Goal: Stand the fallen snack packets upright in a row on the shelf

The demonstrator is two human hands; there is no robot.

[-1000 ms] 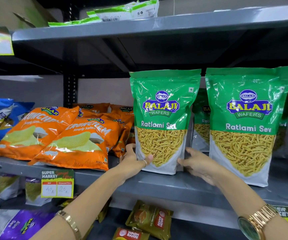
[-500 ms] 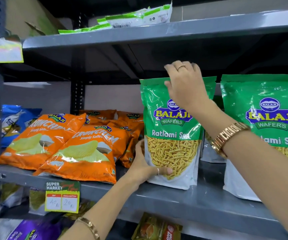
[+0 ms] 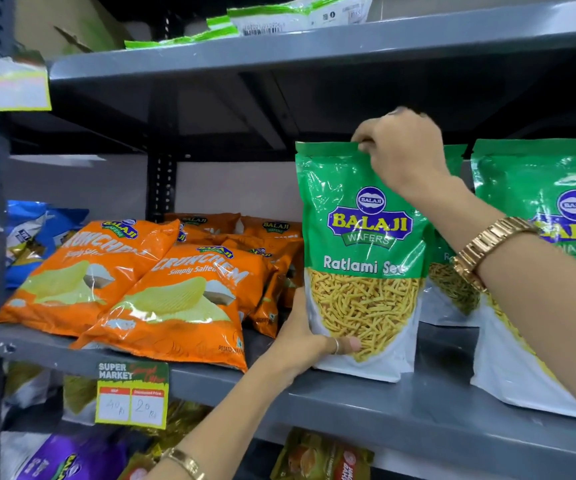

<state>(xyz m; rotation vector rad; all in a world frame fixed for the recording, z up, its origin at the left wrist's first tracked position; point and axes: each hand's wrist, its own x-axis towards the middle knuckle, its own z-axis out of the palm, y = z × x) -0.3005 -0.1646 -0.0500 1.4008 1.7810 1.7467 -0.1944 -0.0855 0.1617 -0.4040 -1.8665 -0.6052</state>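
At nine o'clock in the view, blue packets (image 3: 42,233) lie at the far left of the grey metal shelf (image 3: 400,407), partly hidden by the upright post. Just right of them, toward eight o'clock, orange Crunchem Simply Salted packets (image 3: 175,299) lie tilted back and overlapping, more of the same behind them. Below, at seven o'clock, a Super Market price tag (image 3: 131,394) hangs on the shelf's front edge. The left hand (image 3: 309,344), at six o'clock, has its grip closed on the lower left corner of a green Balaji Ratlami Sev pouch (image 3: 362,258), the ringed thumb pressed against the clear window. That pouch stands upright at the centre, its white base on the shelf near the front edge. The right hand (image 3: 402,150), at one o'clock, pinches the pouch's top seal between its fingertips. A gold watch (image 3: 487,249) sits on that wrist. Another pouch (image 3: 452,271) stands behind, mostly hidden, and at three o'clock a second front Ratlami Sev pouch (image 3: 542,271) stands upright, well apart from the first.
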